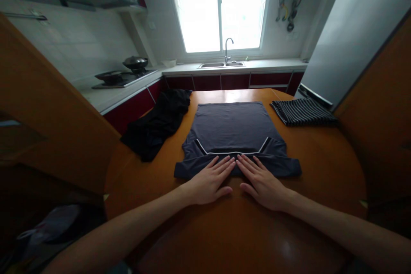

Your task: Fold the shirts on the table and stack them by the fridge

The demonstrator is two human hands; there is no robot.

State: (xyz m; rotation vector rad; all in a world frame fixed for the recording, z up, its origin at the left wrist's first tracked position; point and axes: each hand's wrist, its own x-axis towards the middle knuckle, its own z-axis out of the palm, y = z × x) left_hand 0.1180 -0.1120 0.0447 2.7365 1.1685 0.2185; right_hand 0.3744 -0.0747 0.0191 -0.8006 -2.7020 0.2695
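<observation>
A dark blue-grey shirt (234, 124) lies spread on the wooden table, its near end folded over into a band with black and white trim. My left hand (210, 180) rests flat on the near edge of that fold, fingers stretched out and pointing inward. Mirroring it, my right hand (261, 182) lies flat on the fold too, and the fingertips of both hands almost meet at the middle. Both thumbs stick out over the bare tabletop. Neither hand grasps the cloth.
Black crumpled clothing (160, 124) lies on the table's left side. A folded striped garment (303, 111) sits at the right of the round wooden table (224, 235). Beyond are a counter with a sink (221, 64), a stove with a pan (111, 77), and a fridge (346, 30).
</observation>
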